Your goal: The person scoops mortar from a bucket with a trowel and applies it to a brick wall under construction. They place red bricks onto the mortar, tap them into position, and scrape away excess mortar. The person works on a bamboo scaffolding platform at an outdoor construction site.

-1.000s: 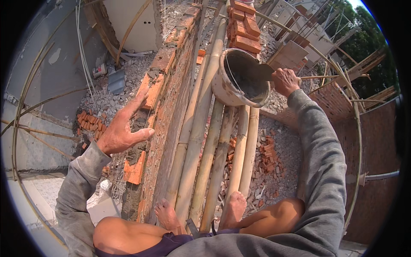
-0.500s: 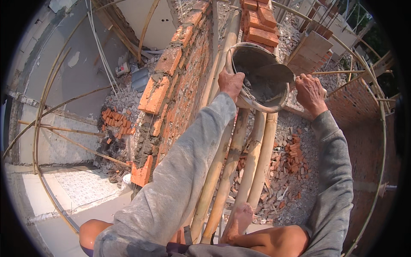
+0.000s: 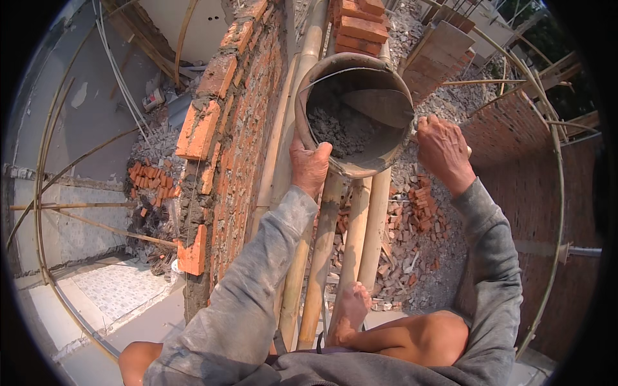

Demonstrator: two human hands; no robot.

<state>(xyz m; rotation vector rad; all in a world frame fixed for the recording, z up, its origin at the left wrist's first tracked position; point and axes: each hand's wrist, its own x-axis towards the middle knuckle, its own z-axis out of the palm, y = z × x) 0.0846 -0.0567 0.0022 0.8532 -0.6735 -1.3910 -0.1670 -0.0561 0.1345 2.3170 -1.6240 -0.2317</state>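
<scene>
A round mortar bucket [image 3: 385, 154] rests tilted on the bamboo poles, its mouth facing me. Grey wet mortar [image 3: 336, 132] lies along the inside on the left. My left hand [image 3: 310, 166] is closed on the bucket's near-left rim, thumb over the edge. With fingers wrapped round its handle, my right hand [image 3: 444, 151] holds a trowel [image 3: 378, 106] at the right rim. The trowel's broad blade reaches into the bucket above the mortar. Most of the handle is hidden in my fist.
Left of the poles [image 3: 357, 225] runs a brick wall [image 3: 241, 141] with fresh mortar and a loose end brick [image 3: 192, 251]. Stacked bricks [image 3: 360, 29] stand behind the bucket. Brick rubble [image 3: 399, 251] lies far below. My bare foot [image 3: 353, 309] is on the poles.
The view has shifted, so the wall, poles and bucket appear farther left. The bucket's mouth now shows more of the mortar. Both hands keep their grips, and the trowel blade is still inside.
</scene>
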